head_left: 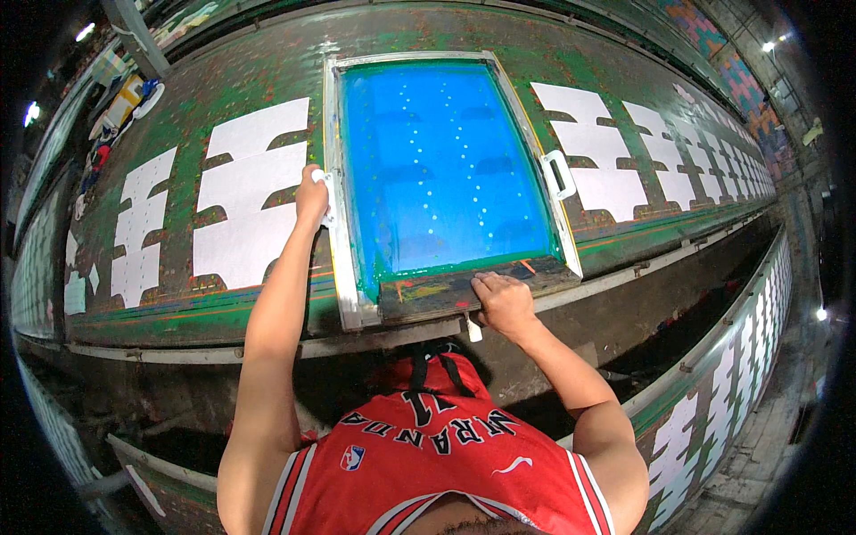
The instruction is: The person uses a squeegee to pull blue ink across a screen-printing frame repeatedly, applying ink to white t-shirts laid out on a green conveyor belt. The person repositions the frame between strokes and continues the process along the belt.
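Note:
A screen printing frame (333,116) with a blue mesh (446,169) lies over the long green table in front of me. Small white dots run down the mesh, and dark shapes show faintly through it. My left hand (312,196) is closed round the white handle (329,212) on the frame's left side. At the frame's near end is a dark, paint-stained board (428,292). My right hand (504,303) has its fingers curled over this board's edge; its thumb is mostly hidden. A small white tab (473,330) hangs beside it.
White cut fabric pieces (588,152) lie in rows along the table (374,36), on both sides of the frame. A second white handle (560,176) sits on the frame's right side. A metal rail (615,278) edges the table. Behind me stands another table with white pieces (722,383).

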Demonstrator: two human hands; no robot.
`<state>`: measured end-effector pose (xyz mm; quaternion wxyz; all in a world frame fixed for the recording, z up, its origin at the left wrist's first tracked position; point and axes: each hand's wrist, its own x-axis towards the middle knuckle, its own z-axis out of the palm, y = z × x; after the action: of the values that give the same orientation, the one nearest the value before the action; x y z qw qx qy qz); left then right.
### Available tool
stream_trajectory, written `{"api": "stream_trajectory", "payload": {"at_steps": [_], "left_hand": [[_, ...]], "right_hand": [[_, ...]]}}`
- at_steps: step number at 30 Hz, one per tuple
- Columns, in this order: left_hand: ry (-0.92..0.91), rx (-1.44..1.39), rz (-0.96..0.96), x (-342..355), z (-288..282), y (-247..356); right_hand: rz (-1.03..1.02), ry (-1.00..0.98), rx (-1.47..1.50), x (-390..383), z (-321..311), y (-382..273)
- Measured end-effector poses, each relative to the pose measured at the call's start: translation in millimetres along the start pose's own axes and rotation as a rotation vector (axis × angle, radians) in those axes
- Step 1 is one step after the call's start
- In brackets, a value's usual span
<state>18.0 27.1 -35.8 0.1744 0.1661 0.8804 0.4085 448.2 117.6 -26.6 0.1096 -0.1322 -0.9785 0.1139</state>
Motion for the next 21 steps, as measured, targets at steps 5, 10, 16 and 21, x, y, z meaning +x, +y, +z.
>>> {"api": "stream_trajectory", "payload": {"at_steps": [5,10,16,21], "left_hand": [[0.018,0.035,0.002,-3.3,-0.4,-0.8],[0.067,0.129,0.065,5.5,3.2,-8.6],[0.083,0.215,0.023,10.3,9.5,-7.9],[0.107,0.224,-0.002,3.7,10.2,8.3]], "right_hand": [[0.012,0.105,0.005,54.3,14.8,31.2],[0.022,0.053,-0.032,127.4,28.1,76.0],[-0.022,0.072,-0.059,240.1,51.1,146.7],[0.0,0.078,-0.106,342.9,67.7,203.0]]}}
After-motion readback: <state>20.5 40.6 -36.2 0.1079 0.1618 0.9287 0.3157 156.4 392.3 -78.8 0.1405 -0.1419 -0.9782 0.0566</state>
